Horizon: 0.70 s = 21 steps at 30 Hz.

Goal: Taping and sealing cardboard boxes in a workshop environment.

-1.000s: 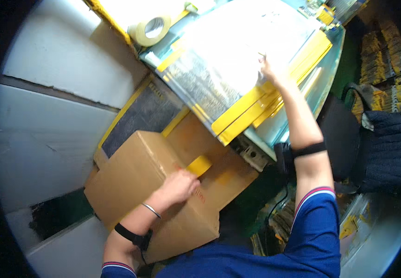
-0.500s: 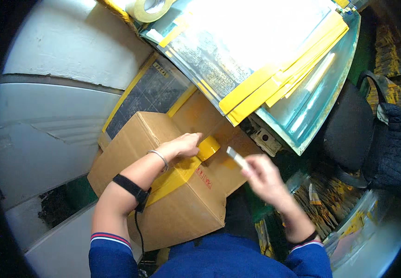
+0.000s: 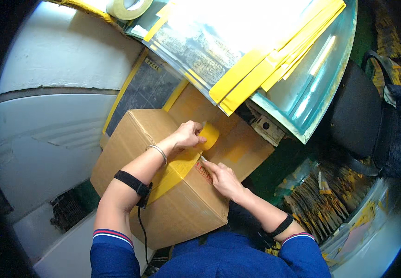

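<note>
A brown cardboard box (image 3: 182,208) stands tilted in front of my body, with a wide strip of yellow tape (image 3: 170,175) across its top. My left hand (image 3: 189,135) grips the roll of yellow tape (image 3: 210,136) at the far edge of the box, where the strip runs up to it. My right hand (image 3: 226,180) is closed on a utility knife (image 3: 203,159). Its blade end meets the tape at the box edge, just below the roll; most of the handle is hidden in my fingers.
Beyond the box, a glass-topped table (image 3: 297,116) carries several yellow strips (image 3: 256,76). A pale tape roll (image 3: 129,8) lies at its far left corner. A black chair (image 3: 355,111) stands to the right, near stacked flat bundles (image 3: 318,199). White panels (image 3: 56,125) line the left.
My right hand has swung in from the right, bringing the knife to the tape at the box edge. My left hand stays at the roll, its fingers shifted slightly.
</note>
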Tool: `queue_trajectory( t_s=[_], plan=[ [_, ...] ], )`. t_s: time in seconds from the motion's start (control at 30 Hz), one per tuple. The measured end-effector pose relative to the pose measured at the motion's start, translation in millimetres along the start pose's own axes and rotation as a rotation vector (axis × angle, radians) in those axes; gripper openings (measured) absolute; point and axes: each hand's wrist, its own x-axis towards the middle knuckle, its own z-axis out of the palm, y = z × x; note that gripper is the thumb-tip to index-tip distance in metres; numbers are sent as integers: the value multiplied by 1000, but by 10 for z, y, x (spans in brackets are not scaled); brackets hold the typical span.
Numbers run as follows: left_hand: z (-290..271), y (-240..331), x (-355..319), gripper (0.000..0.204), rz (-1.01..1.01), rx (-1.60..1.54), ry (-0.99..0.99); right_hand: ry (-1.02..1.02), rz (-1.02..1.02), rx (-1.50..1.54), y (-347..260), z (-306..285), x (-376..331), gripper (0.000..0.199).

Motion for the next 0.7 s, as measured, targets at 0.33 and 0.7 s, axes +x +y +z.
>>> queue_trajectory(
  t_s=[0.33,0.7],
  plan=[
    [53,-125,22,25,204,77,61,49,-12,-198,-108,19,44,37],
    [122,-124,1,31,253,-46,-26,-18,-67,-454,-198,-14,124,44]
  ],
)
